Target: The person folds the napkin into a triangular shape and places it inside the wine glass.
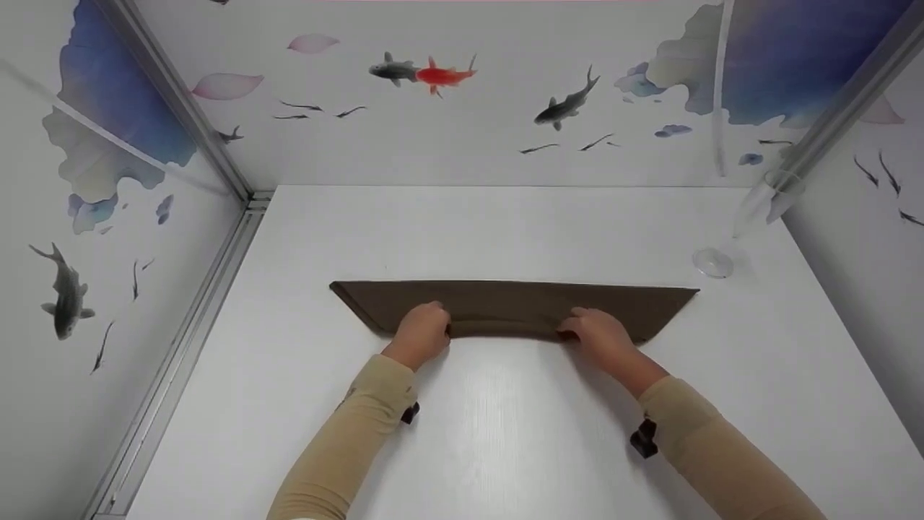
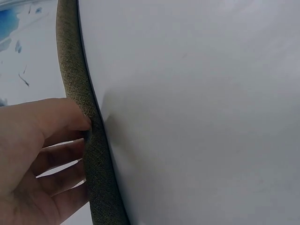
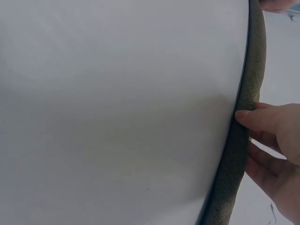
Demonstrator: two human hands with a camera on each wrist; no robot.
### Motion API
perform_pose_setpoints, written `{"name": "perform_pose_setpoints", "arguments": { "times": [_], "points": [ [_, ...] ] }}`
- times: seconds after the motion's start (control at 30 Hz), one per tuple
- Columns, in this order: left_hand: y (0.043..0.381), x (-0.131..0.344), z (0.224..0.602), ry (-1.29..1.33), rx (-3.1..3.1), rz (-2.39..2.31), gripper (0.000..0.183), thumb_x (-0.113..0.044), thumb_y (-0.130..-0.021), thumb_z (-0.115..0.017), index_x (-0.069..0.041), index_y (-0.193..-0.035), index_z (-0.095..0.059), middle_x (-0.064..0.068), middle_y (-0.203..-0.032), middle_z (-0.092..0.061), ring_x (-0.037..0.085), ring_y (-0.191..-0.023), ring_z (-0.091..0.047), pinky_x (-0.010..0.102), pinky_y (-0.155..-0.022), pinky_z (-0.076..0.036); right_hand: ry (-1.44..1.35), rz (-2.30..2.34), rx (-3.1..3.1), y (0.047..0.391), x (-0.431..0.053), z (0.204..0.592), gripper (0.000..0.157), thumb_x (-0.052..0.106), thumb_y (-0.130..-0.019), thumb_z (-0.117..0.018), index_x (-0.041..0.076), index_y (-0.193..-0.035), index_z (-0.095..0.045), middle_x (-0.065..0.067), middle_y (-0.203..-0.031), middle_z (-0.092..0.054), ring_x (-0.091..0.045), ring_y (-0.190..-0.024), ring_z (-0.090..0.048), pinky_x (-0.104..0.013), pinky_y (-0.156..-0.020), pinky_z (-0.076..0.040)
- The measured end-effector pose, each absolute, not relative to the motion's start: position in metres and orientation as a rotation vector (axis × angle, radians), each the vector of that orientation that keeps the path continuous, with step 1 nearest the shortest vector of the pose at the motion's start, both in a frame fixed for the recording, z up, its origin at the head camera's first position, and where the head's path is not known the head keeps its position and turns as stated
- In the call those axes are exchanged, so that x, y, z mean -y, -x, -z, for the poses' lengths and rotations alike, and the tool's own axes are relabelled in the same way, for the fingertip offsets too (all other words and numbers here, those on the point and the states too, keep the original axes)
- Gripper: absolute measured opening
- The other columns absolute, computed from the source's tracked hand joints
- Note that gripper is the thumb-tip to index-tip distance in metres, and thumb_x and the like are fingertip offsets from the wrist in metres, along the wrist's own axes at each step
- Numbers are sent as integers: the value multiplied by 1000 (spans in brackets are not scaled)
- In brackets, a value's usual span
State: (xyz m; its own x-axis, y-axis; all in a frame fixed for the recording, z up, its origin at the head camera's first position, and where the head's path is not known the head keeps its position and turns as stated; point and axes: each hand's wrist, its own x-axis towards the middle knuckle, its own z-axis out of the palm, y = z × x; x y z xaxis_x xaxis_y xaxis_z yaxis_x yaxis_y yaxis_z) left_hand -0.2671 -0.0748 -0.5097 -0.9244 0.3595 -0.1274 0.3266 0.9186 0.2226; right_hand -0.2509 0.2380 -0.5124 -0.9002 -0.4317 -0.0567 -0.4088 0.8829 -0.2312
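Note:
A brown woven fabric piece lies across the white table, wider at its far edge than its near one. Its near edge looks folded or rolled over and bows slightly in the middle. My left hand pinches this near edge left of centre, the thumb on the near side in the left wrist view, where the fabric runs as a narrow band. To the right of centre, my right hand pinches the same edge. The right wrist view shows its thumb pressed on the fabric, other fingers behind.
A clear stemmed glass stands at the table's back right. White panels with painted fish surround the table on the left, back and right. A metal rail runs along the left side. Small black devices sit at both wrists.

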Motion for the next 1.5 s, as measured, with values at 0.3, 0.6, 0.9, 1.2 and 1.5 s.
{"name": "perform_pose_setpoints", "arguments": {
  "times": [0.3, 0.6, 0.9, 1.2, 1.5],
  "points": [
    [265, 73, 514, -597, -2938, -178, 21, -16, -86, -77, -1, -100, -74, 13, -109, -63, 26, -96, -63, 34, -85, -52, 656, 338, -2978, 251, -238, 514, 25, -10, -85, -68, 2, -106, -74, -17, -109, -67, -34, -104, -63, -46, -89, -51],
    [265, 72, 513, -624, -3040, -173, 8, -6, -87, -73, -5, -95, -71, 7, -88, -69, 21, -84, -66, 33, -73, -55, 686, 406, -3011, 251, -239, 519, 20, -8, -85, -68, 2, -102, -72, -10, -93, -64, -29, -88, -63, -42, -77, -53],
    [271, 72, 514, -592, -3025, -265, 13, 2, -88, -68, -4, -98, -75, 7, -94, -70, 22, -91, -66, 32, -80, -54, 630, 513, -2975, 256, -241, 517, 22, -9, -87, -65, -1, -105, -73, -15, -99, -64, -33, -93, -64, -46, -81, -52],
    [276, 71, 512, -543, -3038, -226, 16, -2, -91, -67, -7, -102, -76, 7, -100, -66, 25, -96, -61, 37, -84, -51, 496, 604, -2938, 265, -239, 519, 22, -6, -90, -63, -2, -111, -70, -14, -103, -61, -32, -100, -62, -45, -84, -51],
    [282, 70, 511, -442, -3061, -231, 9, -11, -90, -71, -12, -95, -78, 2, -93, -70, 24, -88, -61, 40, -77, -50, 417, 650, -2868, 275, -243, 515, 15, -3, -91, -65, -1, -106, -68, -14, -101, -64, -32, -100, -61, -47, -87, -50]
  ]
}}
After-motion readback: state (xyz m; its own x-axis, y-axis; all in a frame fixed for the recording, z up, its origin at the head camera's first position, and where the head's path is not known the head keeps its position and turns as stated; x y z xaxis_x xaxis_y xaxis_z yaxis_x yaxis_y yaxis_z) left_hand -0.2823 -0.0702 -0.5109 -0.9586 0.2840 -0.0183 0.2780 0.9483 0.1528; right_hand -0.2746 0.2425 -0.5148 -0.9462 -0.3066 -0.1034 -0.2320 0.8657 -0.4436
